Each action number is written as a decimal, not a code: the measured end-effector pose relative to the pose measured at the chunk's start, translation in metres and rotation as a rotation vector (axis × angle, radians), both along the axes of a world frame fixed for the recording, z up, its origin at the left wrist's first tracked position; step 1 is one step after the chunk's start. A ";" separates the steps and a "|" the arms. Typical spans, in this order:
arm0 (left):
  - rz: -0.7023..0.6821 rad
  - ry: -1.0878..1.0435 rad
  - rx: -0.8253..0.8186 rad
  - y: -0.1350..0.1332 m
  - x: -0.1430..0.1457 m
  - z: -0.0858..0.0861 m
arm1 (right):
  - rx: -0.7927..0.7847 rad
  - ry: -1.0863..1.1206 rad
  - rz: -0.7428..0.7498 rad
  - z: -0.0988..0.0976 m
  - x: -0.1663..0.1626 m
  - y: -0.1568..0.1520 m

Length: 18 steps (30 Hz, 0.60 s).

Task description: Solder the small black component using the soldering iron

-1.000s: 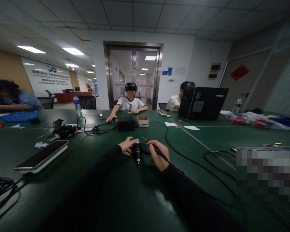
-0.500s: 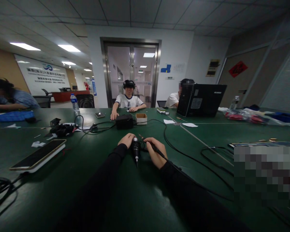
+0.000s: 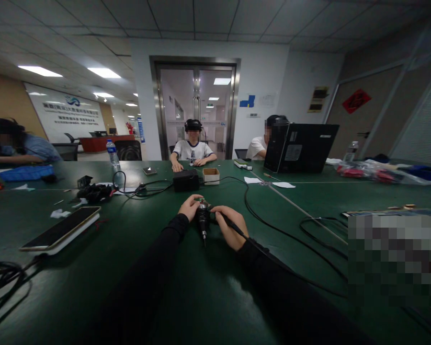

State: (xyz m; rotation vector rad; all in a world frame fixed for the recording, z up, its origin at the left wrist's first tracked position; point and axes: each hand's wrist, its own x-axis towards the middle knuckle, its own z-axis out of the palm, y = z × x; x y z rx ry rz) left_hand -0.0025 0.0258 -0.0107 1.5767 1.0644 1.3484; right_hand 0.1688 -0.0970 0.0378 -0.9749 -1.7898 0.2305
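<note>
In my right hand (image 3: 232,224) I hold a black soldering iron (image 3: 239,231) like a pen. Its cord runs back along my right sleeve, and its tip points left. A black tapered tool (image 3: 203,219) with a thin metal point lies between my hands, the point towards me. At its far end shows a small greenish piece (image 3: 201,200), perhaps a circuit board. My left hand (image 3: 189,207) is closed beside that end, its fingertips at the small piece. What exactly they grip is hidden. The iron's tip is close to the same spot.
Beyond my hands stand a black box (image 3: 186,180) and an open carton (image 3: 211,176). Black cable (image 3: 266,220) curves over the table at right. A phone on a white block (image 3: 62,229) lies left. A person (image 3: 192,148) sits opposite; a black computer case (image 3: 301,147) stands far right.
The soldering iron's tip has moved in to the far end of the black tool. The greenish piece there now shows more clearly. The person opposite has drawn one hand back a little.
</note>
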 end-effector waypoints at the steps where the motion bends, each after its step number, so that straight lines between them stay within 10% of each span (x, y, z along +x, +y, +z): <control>1: -0.004 -0.004 0.000 -0.001 0.000 0.001 | 0.005 -0.005 0.002 0.000 0.000 0.000; 18: -0.011 -0.014 -0.036 -0.008 0.002 0.008 | 0.030 -0.075 -0.002 0.000 0.001 -0.002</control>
